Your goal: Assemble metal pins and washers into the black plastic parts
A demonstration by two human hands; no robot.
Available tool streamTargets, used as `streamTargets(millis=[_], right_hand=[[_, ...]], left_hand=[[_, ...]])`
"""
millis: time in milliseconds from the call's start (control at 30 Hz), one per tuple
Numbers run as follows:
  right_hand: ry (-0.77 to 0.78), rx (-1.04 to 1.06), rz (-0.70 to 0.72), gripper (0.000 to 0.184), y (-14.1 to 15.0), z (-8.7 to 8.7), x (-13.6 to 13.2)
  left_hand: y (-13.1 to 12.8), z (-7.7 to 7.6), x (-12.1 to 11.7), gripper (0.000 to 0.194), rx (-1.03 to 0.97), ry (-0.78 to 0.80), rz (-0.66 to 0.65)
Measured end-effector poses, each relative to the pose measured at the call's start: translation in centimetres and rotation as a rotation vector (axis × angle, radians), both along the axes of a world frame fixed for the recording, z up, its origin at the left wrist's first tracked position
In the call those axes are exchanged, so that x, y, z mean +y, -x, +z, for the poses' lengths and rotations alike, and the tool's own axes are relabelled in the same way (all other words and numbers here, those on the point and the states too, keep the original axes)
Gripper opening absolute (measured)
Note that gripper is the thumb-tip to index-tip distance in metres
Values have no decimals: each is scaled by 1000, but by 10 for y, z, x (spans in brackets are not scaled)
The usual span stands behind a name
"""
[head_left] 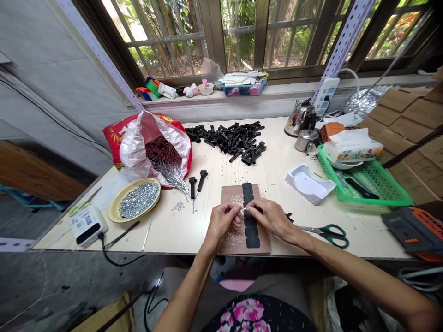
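Fingers of left hand and right hand: pinched narrow on a tiny whitish piece.
Whitish piece: between the facing fingertips, over the brown board.
Black squares: partly beneath the right hand.

Pale piece, too small to identify
The left hand and right hand partly hide it; the right covers part of the black strip. At three o'clock, cardboard boxes run off the edge; at nine, a wooden panel too.
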State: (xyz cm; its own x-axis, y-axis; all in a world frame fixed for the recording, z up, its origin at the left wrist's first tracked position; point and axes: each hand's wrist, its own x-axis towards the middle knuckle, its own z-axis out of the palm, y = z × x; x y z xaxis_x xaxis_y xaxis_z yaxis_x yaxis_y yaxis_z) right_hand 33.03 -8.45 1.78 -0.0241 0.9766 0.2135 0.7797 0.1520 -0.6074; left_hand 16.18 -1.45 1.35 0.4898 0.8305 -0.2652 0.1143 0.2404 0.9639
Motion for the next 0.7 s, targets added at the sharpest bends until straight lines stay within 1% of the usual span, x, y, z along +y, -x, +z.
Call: streamTargets(millis=[100, 167, 233, 367, 433, 500, 567, 633, 700], right_hand=[[-71, -44, 22, 15, 2, -2, -1], [-97, -78, 60, 17, 3, -3, -2], [-63, -56, 63, 20, 2, -4, -1], [96, 138, 53, 23, 1, -4, 1], [83, 151, 55, 19, 2, -3, 0], [-4, 77, 77, 15, 5, -1, -2], [-82, -32, 103, 18, 7, 0, -4], [-103, -111, 90, 21, 8, 0, -5], [-81, -130, 44, 22, 8, -1, -5]], left_hand=[[0, -4, 0, 31, -33, 60, 4], [1, -4, 0, 31, -23, 47, 10], [2, -2, 0, 31, -5, 14, 11], [4, 5, 1, 30, 45, -12, -14], [6, 6, 2, 31, 52, 13, -19], [8, 5, 2, 33, 30, 70, -12], [9, 4, 3, 35, 4, 116, 5], [10, 4, 3, 36, 2, 114, 14], [10, 5, 3, 36, 13, 66, 13]])
